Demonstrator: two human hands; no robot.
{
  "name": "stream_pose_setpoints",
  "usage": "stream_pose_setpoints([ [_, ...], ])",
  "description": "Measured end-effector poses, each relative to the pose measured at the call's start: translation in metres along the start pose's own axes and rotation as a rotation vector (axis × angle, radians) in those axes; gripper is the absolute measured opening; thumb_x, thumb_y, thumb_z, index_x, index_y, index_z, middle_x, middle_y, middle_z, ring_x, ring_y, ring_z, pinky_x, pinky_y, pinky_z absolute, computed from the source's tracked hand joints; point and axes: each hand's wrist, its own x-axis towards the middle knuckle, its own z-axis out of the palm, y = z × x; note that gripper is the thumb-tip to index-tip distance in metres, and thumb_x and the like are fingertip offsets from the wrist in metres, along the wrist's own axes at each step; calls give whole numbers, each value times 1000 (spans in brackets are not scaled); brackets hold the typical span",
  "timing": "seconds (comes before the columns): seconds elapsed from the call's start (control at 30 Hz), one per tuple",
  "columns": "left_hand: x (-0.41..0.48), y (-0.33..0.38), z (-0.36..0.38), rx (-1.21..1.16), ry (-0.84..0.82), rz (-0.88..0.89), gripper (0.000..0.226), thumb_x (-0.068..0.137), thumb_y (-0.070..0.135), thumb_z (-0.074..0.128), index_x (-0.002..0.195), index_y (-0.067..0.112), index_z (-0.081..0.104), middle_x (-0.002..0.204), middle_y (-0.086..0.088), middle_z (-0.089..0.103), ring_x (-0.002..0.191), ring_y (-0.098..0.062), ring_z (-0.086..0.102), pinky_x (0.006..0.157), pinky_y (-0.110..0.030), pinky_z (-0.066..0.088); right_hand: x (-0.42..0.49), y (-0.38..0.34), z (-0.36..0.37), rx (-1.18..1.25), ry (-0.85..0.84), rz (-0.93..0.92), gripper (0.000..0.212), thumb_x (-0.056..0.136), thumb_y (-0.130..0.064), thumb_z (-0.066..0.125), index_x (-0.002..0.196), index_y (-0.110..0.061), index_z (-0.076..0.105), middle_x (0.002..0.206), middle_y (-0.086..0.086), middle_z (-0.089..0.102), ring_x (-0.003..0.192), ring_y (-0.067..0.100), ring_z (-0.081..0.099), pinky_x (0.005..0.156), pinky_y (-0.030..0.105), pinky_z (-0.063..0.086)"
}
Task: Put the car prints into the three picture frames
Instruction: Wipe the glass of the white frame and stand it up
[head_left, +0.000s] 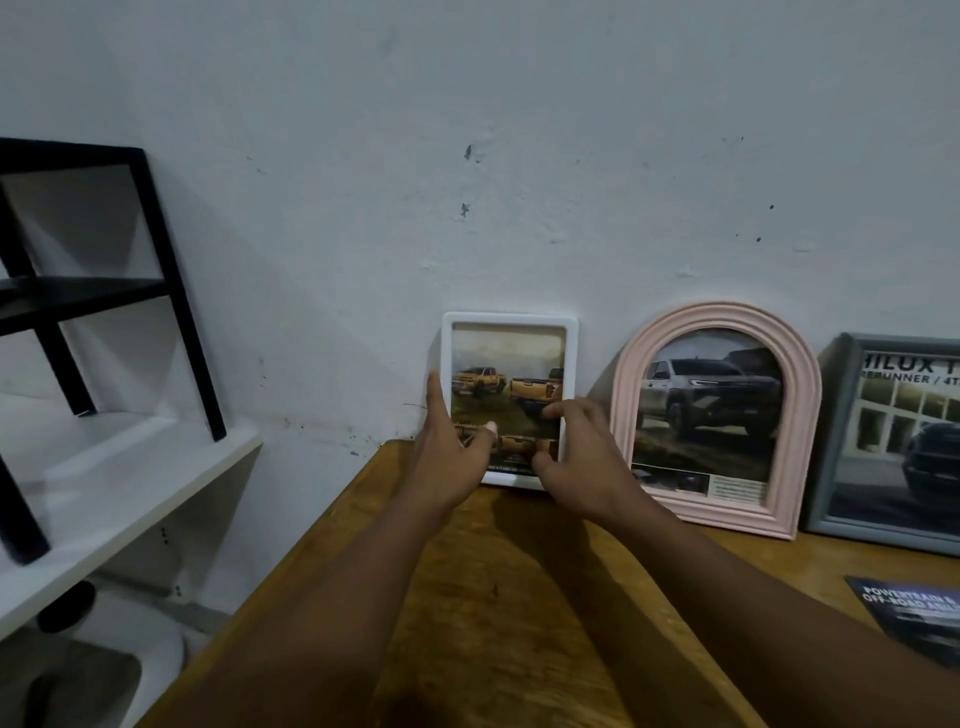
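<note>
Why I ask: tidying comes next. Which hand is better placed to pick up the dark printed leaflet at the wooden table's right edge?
Probably the right hand: it sits on the right side of the white rectangular picture frame, nearer the dark printed leaflet. The left hand would have to cross it.

Pictured bare from the lower edge of the view up to the knuckles: two forearms, uncovered for their whole visible length. Left hand (452, 441) and right hand (576, 457) equally bare, slim at the wrists.
</note>
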Motion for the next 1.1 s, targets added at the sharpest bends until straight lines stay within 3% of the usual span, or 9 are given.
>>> stream_pose_setpoints([
  [0.2, -10, 5, -1, 47, 14, 12, 94, 100, 42, 57, 152, 49, -20, 170, 7, -6, 156, -30, 8, 120, -58, 25, -12, -10, -13, -51, -2, 9, 54, 91, -21, 67, 139, -23, 42, 150, -1, 33, 116, 12, 45, 79, 10, 36],
  [0.37, -49, 25, 2, 133, 71, 113, 84, 99, 34, 59, 156, 45, -1, 166, 2, 19, 148, -29, 30, 110, -49, 40, -52, -11, -51, -101, -31, 8, 40, 91, -21, 66, 128, -23, 52, 124, -5, 48, 109, 14, 54, 78, 16, 44],
  [0.43, -75, 37, 12, 184, 63, 156, 81, 99, 35, 59, 158, 40, 3, 166, -1, 22, 148, -28, 31, 109, -47, 41, -76, -3, -72, -135, -9, 22, 36, 89, -23, 67, 124, -26, 56, 123, -7, 52, 113, 13, 53, 86, 25, 49],
  [0.57, -134, 68, 52, 195, -99, 241, 76, 99, 38, 58, 157, 42, 9, 166, 0, 20, 151, -25, 23, 115, -47, 34, -133, 32, -126, -236, 69, 150, 37, 89, -28, 66, 125, -25, 58, 129, -1, 56, 118, 17, 53, 98, 35, 48],
  [0.7, -189, 108, 107, 172, -355, 368, 69, 98, 42, 57, 155, 43, 19, 158, 2, 35, 139, -23, 42, 111, -45, 43, -194, 86, -203, -397, 208, 355, 36, 87, -26, 67, 122, -17, 62, 125, 9, 59, 114, 26, 56, 95, 36, 45],
  [0.87, -234, 157, 174, 202, -586, 492, 65, 99, 46, 54, 156, 36, 24, 155, 3, 42, 139, -21, 41, 109, -44, 42, -259, 141, -287, -520, 377, 706, 47, 86, -43, 66, 127, -20, 57, 128, 15, 58, 114, 37, 54, 92, 44, 48],
  [1.0, -261, 183, 201, 341, -688, 567, 63, 103, 49, 45, 159, 32, 21, 162, 1, 34, 146, -25, 35, 113, -42, 36, -295, 183, -322, -463, 361, 963, 60, 81, -53, 64, 128, -19, 51, 119, 14, 61, 103, 36, 58, 91, 49, 49],
  [1.1, -261, 182, 209, 494, -684, 643, 59, 103, 53, 37, 157, 34, 24, 158, 1, 41, 140, -26, 43, 110, -45, 39, -304, 186, -325, -326, 283, 948, 52, 85, -40, 70, 123, -11, 51, 117, 14, 63, 97, 31, 58, 82, 37, 48],
])
